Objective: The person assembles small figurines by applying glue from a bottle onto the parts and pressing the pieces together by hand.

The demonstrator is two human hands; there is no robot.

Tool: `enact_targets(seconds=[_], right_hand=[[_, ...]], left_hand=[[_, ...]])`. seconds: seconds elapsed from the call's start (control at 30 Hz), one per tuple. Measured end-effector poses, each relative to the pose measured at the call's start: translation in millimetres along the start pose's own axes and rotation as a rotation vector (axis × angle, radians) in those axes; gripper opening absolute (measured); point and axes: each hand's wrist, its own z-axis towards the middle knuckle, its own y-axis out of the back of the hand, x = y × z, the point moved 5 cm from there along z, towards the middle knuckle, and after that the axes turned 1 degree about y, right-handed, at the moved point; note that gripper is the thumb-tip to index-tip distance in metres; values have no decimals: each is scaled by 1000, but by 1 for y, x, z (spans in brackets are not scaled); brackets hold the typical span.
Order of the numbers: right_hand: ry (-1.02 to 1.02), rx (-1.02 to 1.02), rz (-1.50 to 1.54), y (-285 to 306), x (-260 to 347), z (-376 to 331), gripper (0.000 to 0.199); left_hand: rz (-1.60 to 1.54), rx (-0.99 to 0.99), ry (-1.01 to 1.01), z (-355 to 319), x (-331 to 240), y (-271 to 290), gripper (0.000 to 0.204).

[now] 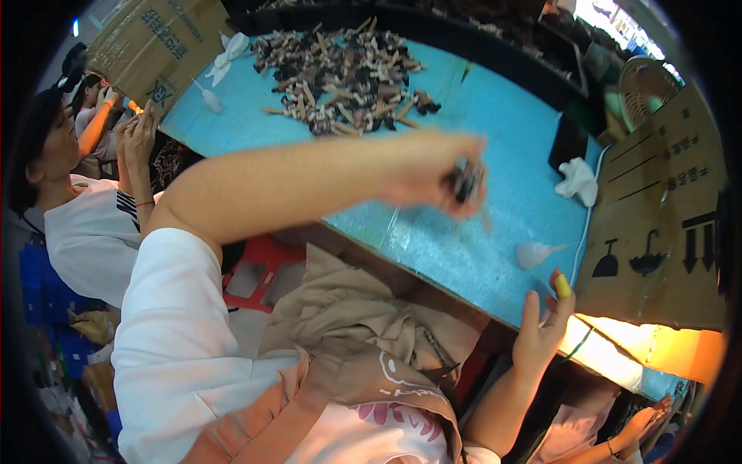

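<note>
Head view shows our left hand (pixel 433 174) stretched out over the blue table (pixel 495 232), fingers pinched on a small dark piece (pixel 466 183), blurred. Our right hand (pixel 545 329) hangs open at the table's near edge, a yellow cot on one fingertip, holding nothing. We judge most work remains: the big pile of dark and tan pieces (pixel 340 77) lies well beyond, hardly reduced.

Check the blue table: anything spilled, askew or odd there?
Nothing looks spilled. The pile of small dark and tan pieces sits loosely heaped at the far side of the table; white scraps lie scattered near the cardboard box. The left hand is blurred.
</note>
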Motion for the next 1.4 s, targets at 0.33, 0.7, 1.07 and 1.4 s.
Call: enact_targets(seconds=[0.33,0.7,1.07,1.4], right_hand=[[152,-75,-129,-27,12,23,45],[-114,-49,455,-32,-4,7,32],[-47,-58,796,-10,47,-25,53],[256,-357,656,-12,49,-40,41]], left_hand=[[1026,-330,-356,19,-87,34,54],[1802,-244,-640,-27,-12,24,34],[-100,139,-197,-32,72,-26,36],[231,-17,-522,-19,95,-25,31]])
